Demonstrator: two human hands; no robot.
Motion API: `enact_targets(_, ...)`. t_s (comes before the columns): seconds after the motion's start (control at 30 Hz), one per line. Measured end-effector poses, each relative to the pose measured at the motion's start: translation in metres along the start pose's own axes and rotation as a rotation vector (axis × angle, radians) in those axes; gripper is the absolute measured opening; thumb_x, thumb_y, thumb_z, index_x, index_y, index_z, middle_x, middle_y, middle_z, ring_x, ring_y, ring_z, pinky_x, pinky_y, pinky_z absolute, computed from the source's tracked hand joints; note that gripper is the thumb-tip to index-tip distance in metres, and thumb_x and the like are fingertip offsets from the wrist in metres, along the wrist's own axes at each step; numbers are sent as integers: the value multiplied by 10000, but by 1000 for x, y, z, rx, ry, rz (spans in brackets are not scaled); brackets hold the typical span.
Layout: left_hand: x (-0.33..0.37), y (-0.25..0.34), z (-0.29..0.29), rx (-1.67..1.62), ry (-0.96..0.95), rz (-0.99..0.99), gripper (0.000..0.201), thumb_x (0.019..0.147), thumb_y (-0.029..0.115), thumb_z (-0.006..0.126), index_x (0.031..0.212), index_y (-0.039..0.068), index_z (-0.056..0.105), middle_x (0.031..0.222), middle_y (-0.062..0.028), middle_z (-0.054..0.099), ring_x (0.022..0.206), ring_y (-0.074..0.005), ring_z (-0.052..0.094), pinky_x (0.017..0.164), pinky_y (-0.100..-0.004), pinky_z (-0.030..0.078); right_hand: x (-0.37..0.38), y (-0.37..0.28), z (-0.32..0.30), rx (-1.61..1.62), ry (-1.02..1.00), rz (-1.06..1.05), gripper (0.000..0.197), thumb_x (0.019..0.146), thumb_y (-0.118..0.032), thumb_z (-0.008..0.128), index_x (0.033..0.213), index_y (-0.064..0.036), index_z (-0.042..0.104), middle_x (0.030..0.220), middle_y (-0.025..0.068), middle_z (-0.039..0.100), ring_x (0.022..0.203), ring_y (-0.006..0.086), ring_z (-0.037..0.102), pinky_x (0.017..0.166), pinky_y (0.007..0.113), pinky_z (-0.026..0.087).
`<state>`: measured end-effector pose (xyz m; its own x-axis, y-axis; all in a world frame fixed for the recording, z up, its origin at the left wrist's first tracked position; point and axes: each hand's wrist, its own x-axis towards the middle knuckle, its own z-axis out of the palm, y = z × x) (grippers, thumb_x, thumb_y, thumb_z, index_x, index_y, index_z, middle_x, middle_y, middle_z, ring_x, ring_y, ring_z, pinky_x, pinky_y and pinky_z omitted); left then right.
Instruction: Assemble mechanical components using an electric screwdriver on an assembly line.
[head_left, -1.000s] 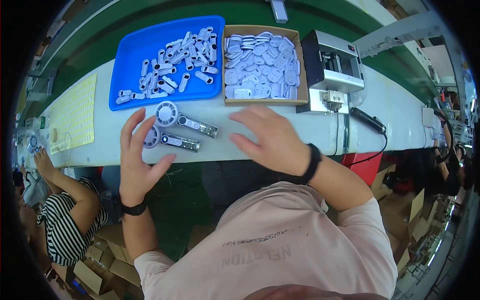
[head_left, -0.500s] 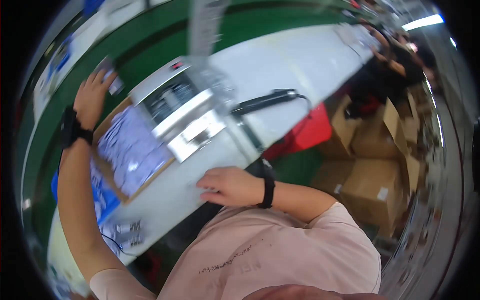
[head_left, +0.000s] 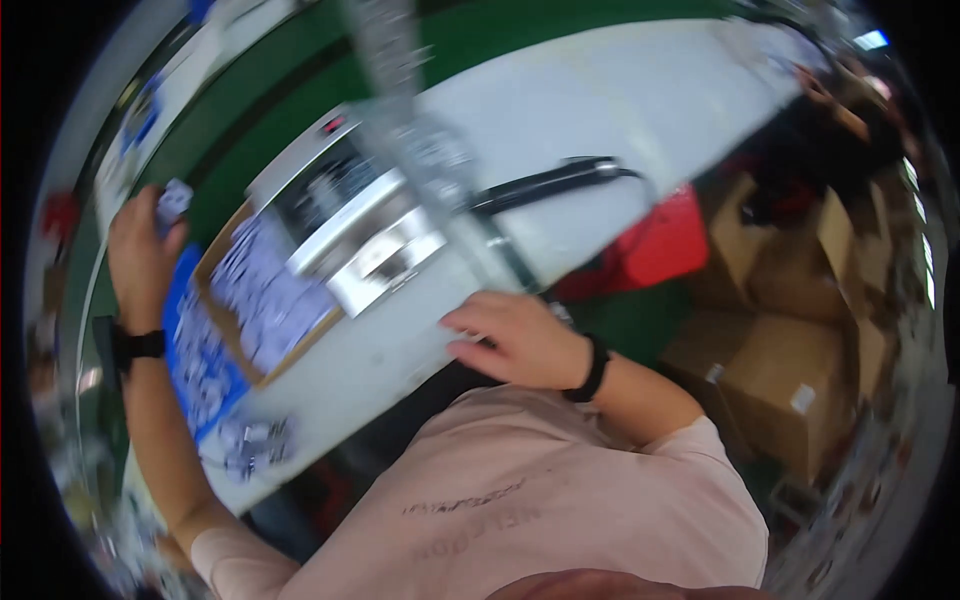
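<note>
A small pale piece (head_left: pixel 173 203) sits at the left hand (head_left: pixel 142 252), left of the silver-and-black machine (head_left: pixel 375 248); blur hides what kind it is. The left fingers appear to pinch it against the thumb. A light, steady grip by its edges would probably suit it, with the forearm kept clear of the loose parts beneath. The right hand (head_left: pixel 525 342), below and right of the machine, is released, thumb and forefinger apart.

Just left of the machine, a cardboard tray (head_left: pixel 301 350) holds pale flat parts, and farther left is a blue tray (head_left: pixel 181 283) of small parts. Right of the machine, a black handheld tool (head_left: pixel 548 184) lies on the white table (head_left: pixel 530 100). Farther right and lower are a red container (head_left: pixel 665 235) and open cardboard cartons (head_left: pixel 780 375).
</note>
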<state>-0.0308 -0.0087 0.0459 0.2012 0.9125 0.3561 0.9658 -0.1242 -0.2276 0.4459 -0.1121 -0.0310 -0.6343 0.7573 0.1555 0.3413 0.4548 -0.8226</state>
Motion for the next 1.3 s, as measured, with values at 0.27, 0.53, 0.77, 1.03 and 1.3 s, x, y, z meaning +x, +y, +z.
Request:
enact_targets(0.27,-165,201,-103,-431,-188,110,423,693,234,832,1049,116,635,882,-50,594,871,-275,617,900,-457,468,28,-47,43,378,-225,22,345,868,-71,795,1191,-18,687,1084,145,695,966,286,688,831,357,552)
enact_targets(0.53,-171,237,-72,-540,-64,-33,435,755,288,857,1094,122,640,978,-49,646,969,-284,644,992,-471,484,29,3,52,-9,-278,-161,397,829,-21,780,1213,-29,681,1131,144,699,1061,335,654,917,393,529)
enact_targets(0.77,-192,76,-40,6,-321,-447,269,884,290,763,1049,83,718,897,-130,732,906,-340,708,792,-453,534,16,22,54,-147,-157,-120,382,819,-33,786,1185,-30,681,1149,140,693,1097,347,635,954,418,517)
enact_targets(1.03,-193,46,-7,-98,-428,-575,280,906,135,679,1181,100,723,991,-178,752,941,-355,729,806,-460,578,19,14,44,-131,-117,-133,421,812,-57,802,1214,-33,678,1202,139,690,1116,342,626,964,413,512)
enact_targets(1.3,-201,217,-70,-1405,-44,-325,286,857,-36,763,1107,32,642,1195,-144,730,1089,-242,662,972,-382,525,27,-37,35,212,-156,-99,404,812,-51,806,1199,-31,690,1118,126,711,995,329,659,881,396,533)
